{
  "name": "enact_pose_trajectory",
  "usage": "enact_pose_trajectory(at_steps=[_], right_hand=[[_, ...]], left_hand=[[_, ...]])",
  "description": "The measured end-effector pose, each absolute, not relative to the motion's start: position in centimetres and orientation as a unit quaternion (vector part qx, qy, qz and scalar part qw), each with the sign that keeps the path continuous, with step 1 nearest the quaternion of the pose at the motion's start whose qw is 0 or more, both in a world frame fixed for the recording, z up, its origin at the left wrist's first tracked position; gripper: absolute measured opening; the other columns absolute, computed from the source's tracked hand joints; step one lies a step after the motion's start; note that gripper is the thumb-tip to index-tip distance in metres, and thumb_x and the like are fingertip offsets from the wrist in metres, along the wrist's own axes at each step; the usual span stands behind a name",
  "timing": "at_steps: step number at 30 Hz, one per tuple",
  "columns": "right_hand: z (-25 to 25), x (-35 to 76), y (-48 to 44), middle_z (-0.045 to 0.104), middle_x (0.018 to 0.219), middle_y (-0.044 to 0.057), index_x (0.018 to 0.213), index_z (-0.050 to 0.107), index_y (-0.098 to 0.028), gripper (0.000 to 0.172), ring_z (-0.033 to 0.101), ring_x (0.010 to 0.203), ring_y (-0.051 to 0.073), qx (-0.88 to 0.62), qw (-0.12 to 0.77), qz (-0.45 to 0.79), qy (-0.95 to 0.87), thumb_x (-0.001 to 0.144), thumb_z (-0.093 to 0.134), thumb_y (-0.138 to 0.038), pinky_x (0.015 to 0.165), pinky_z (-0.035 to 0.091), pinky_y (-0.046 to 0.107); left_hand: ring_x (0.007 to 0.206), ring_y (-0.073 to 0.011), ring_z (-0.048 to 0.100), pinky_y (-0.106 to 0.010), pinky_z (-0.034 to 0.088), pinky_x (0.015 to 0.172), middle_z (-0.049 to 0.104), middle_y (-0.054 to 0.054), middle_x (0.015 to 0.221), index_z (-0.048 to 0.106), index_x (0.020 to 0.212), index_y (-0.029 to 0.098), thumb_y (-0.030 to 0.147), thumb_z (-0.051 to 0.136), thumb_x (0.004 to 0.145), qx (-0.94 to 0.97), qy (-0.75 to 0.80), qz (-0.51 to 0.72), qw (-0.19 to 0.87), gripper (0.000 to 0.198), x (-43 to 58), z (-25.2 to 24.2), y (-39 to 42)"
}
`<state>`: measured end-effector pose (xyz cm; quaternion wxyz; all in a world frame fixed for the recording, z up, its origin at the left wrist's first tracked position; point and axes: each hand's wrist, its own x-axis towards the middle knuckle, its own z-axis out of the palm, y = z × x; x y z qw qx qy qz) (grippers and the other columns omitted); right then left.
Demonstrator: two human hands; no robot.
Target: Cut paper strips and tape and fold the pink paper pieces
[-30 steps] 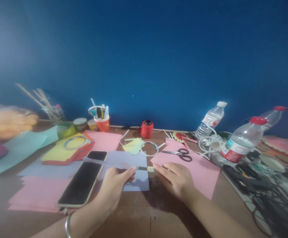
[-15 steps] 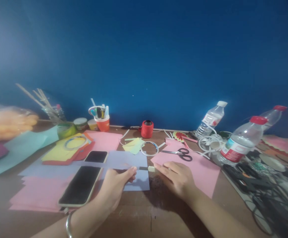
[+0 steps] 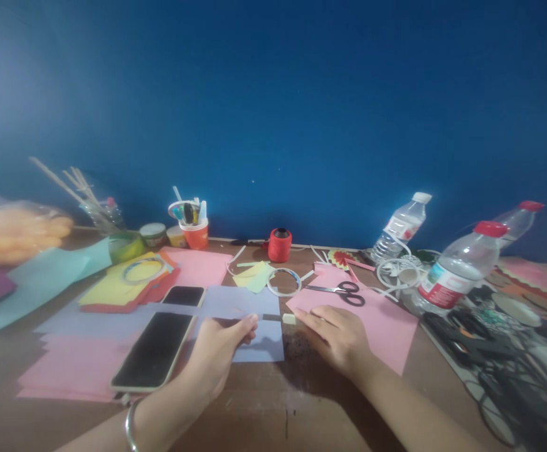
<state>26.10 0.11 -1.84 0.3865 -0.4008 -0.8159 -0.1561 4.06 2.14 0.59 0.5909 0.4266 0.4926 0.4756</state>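
Over the light-blue paper [image 3: 259,345], my left hand [image 3: 224,348] is closed with thumb pressed against curled fingers. Whatever it pinches is too small to name. My right hand [image 3: 337,336] is across from it, fingers close together and pointing left. At its fingertips sits a small pale yellow paper strip [image 3: 289,319], which those fingers appear to grip; the thumb is hidden. A dark gap separates the strip from my left hand. Behind the right hand, scissors [image 3: 344,292] lie on pink paper [image 3: 381,326]. A roll of tape [image 3: 283,282] lies beyond both hands.
Two phones [image 3: 154,351] lie left of my left hand, near stacked yellow paper [image 3: 108,285]. A red cup of pens [image 3: 194,233] and a red spool [image 3: 280,246] stand by the wall. Plastic bottles [image 3: 462,270] and tangled black cables [image 3: 490,351] crowd the right.
The pale yellow strip and my right fingertips have shifted very slightly right. My left hand has moved a touch left, its thumb and fingers still pressed together.
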Motion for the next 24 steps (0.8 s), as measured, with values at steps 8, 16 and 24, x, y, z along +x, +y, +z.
enact_pose_trajectory(at_steps=[8,16,24], right_hand=[[-2.0,25.7,-0.1,0.064,0.077,0.002,0.109,0.062,-0.019,0.027,0.059,0.065,0.011,-0.409,0.384,-0.176,-0.809,0.082,0.059,-0.018,0.059,0.044,0.023],[-1.9,25.2,-0.3,0.065,0.079,0.005,0.111,0.062,-0.018,0.028,0.058,0.066,0.013,-0.403,0.384,-0.165,-0.814,0.083,0.058,-0.017,0.059,0.044,0.023],[-1.7,24.1,-0.7,0.062,0.073,0.004,0.109,0.063,-0.017,0.027,0.056,0.062,0.012,-0.410,0.378,-0.173,-0.811,0.082,0.060,-0.019,0.056,0.042,0.024]], left_hand=[[0.049,-0.0084,0.048,-0.019,0.034,0.043,0.056,0.001,0.053,0.060,0.064,0.012,0.028,0.069,0.066,0.434,0.514,0.461,0.579,0.018,4.4,1.1,2.1],[0.052,-0.0099,0.050,-0.022,0.041,0.052,0.056,0.001,0.053,0.059,0.063,0.013,0.029,0.069,0.065,0.442,0.498,0.465,0.583,0.019,4.5,0.6,1.8],[0.051,-0.0086,0.047,-0.020,0.037,0.048,0.056,0.002,0.054,0.060,0.062,0.013,0.028,0.069,0.066,0.442,0.491,0.459,0.594,0.018,4.9,0.7,1.2]])
